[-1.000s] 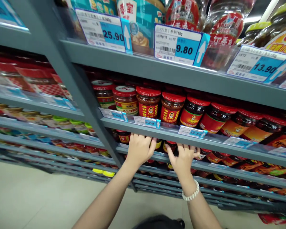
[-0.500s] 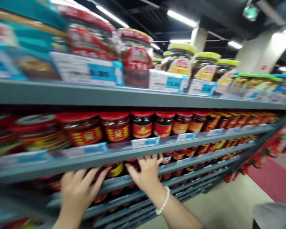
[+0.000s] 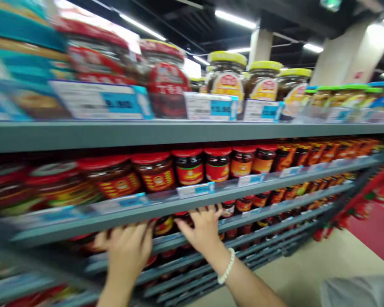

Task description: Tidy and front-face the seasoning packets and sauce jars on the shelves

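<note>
Both my hands reach in beneath a shelf edge to a lower row of dark sauce jars with red lids. My left hand [image 3: 124,245] is at the jars left of a yellow-labelled jar [image 3: 164,226]; its fingers are stretched forward, the tips partly hidden. Just right of that jar, my right hand [image 3: 204,228], with a pale beaded bracelet [image 3: 227,267] on the wrist, lies over the front of a jar [image 3: 184,218]. Its thumb stands apart and its fingers are spread. Neither hand visibly lifts a jar.
Above my hands runs a shelf edge [image 3: 166,208] with price tags [image 3: 196,190] and red-lidded jars [image 3: 188,167]. The top shelf holds larger jars [image 3: 228,79] and teal packages [image 3: 25,59]. Further racks of jars lie below. Grey cloth [image 3: 358,292] shows at lower right.
My left hand has shifted right, and its fingers are closer together. My right hand stays at the same jars, slightly further right in view. The camera view has moved a little.
</note>
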Demonstrator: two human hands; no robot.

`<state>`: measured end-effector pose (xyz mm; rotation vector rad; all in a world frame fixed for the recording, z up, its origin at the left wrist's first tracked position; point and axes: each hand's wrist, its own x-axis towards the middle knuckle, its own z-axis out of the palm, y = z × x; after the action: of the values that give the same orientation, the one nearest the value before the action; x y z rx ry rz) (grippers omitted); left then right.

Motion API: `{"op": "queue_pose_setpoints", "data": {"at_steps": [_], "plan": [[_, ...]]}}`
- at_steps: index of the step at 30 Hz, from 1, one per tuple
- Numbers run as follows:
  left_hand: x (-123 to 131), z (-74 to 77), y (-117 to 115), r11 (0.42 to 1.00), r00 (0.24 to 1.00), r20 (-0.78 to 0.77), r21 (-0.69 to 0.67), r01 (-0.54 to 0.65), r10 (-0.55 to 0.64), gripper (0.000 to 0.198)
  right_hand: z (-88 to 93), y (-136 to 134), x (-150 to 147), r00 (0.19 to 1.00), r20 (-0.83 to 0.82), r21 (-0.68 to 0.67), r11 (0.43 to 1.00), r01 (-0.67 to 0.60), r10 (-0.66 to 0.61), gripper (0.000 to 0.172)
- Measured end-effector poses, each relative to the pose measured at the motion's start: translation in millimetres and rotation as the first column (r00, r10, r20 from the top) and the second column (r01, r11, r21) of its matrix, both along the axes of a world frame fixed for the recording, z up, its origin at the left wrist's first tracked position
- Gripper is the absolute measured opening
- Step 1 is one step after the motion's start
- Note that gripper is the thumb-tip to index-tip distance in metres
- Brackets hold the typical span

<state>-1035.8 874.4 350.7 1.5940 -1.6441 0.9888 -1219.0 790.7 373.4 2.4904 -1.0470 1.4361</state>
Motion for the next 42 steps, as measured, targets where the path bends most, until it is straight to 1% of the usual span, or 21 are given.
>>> {"op": "queue_pose_setpoints", "data": {"at_steps": [1, 3, 4, 6, 8, 9, 11, 13, 15, 18, 21, 24, 26, 28, 30, 33, 35, 37, 39, 40, 42], "plan": [[-9, 6.1, -2, 0.996, 0.997, 0.035, -0.049, -0.070, 0.072, 0.007, -1.0, -1, 2, 1.000, 0.027, -0.005, 1.000, 0.001, -0.001, 0.026], [-25, 14.4, -7, 0.984, 0.991, -0.017, -0.117, -0.132, 0.131, 0.010, -2.7, -2, 4, 0.998, 0.054, -0.012, 1.000, 0.009, -0.009, 0.024], [-30, 16.7, -9, 0.981, 0.992, -0.043, -0.148, -0.125, 0.120, 0.009, -3.2, -3, 4, 0.998, 0.055, -0.019, 1.000, 0.014, -0.013, 0.024], [-33, 18.0, -6, 0.977, 0.994, -0.101, -0.203, -0.065, 0.045, 0.012, -3.6, -3, 4, 0.999, 0.037, -0.036, 0.999, 0.017, -0.016, 0.026], [-27, 16.2, 5, 0.970, 0.990, -0.138, -0.242, -0.022, -0.012, 0.024, -3.3, -3, 2, 1.000, 0.018, -0.060, 0.998, 0.013, -0.012, 0.026], [-23, 14.6, 11, 0.969, 0.988, -0.154, -0.244, -0.032, -0.007, 0.029, -2.9, -4, 1, 1.000, 0.011, -0.072, 0.997, 0.012, -0.011, 0.026], [-14, 11.6, 21, 0.976, 0.983, -0.172, -0.192, -0.103, 0.069, 0.028, -2.1, -4, 0, 1.000, 0.002, -0.100, 0.995, 0.013, -0.013, 0.026], [-10, 10.5, 24, 0.981, 0.973, -0.166, -0.088, -0.175, 0.159, 0.025, -1.1, -6, -1, 1.000, -0.001, -0.133, 0.991, 0.017, -0.018, 0.026], [-11, 12.3, 21, 0.977, 0.966, -0.150, 0.011, -0.212, 0.211, 0.030, -0.3, -7, 0, 1.000, -0.004, -0.158, 0.987, 0.024, -0.025, 0.026], [-17, 18.6, 10, 0.960, 0.952, -0.143, 0.111, -0.258, 0.272, 0.041, 0.0, -7, 1, 0.999, -0.009, -0.174, 0.984, 0.036, -0.038, 0.026], [-17, 24.5, 5, 0.949, 0.954, -0.128, 0.203, -0.241, 0.270, 0.043, -1.3, -8, 2, 0.999, -0.014, -0.185, 0.982, 0.045, -0.049, 0.028], [-8, 27.3, 12, 0.953, 0.971, -0.140, 0.265, -0.149, 0.191, 0.033, -3.0, -9, 2, 0.998, -0.016, -0.201, 0.978, 0.058, -0.062, 0.028], [0, 28.1, 20, 0.961, 0.974, -0.178, 0.263, -0.090, 0.140, 0.029, -3.7, -9, 1, 0.998, -0.023, -0.214, 0.975, 0.060, -0.066, 0.028], [7, 29.1, 30, 0.972, 0.964, -0.232, 0.218, -0.082, 0.134, 0.026, -3.8, -10, 1, 0.997, -0.035, -0.218, 0.974, 0.060, -0.069, 0.029], [13, 31.2, 37, 0.969, 0.946, -0.251, 0.188, -0.159, 0.204, 0.024, -3.9, -10, 1, 0.997, -0.041, -0.218, 0.974, 0.060, -0.071, 0.029], [17, 35.5, 40, 0.928, 0.921, -0.185, 0.219, -0.302, 0.343, 0.027, -4.7, -11, 1, 0.996, -0.036, -0.233, 0.970, 0.067, -0.077, 0.030], [19, 37.3, 36, 0.906, 0.909, -0.140, 0.228, -0.355, 0.392, 0.037, -5.6, -11, 2, 0.996, -0.039, -0.246, 0.967, 0.073, -0.085, 0.031], [21, 37.1, 29, 0.901, 0.900, -0.137, 0.200, -0.384, 0.414, 0.048, -6.0, -11, 1, 0.995, -0.046, -0.248, 0.966, 0.075, -0.089, 0.031], [27, 35.4, 24, 0.912, 0.900, -0.174, 0.177, -0.370, 0.399, 0.051, -5.9, -11, 1, 0.995, -0.047, -0.244, 0.967, 0.071, -0.085, 0.032], [32, 34.4, 23, 0.922, 0.903, -0.208, 0.179, -0.343, 0.376, 0.051, -5.7, -11, 1, 0.996, -0.044, -0.242, 0.968, 0.068, -0.081, 0.032], [43, 33.1, 23, 0.950, 0.910, -0.299, 0.212, -0.230, 0.287, 0.047, -5.3, -10, 1, 0.997, -0.039, -0.240, 0.969, 0.061, -0.073, 0.031]]}}
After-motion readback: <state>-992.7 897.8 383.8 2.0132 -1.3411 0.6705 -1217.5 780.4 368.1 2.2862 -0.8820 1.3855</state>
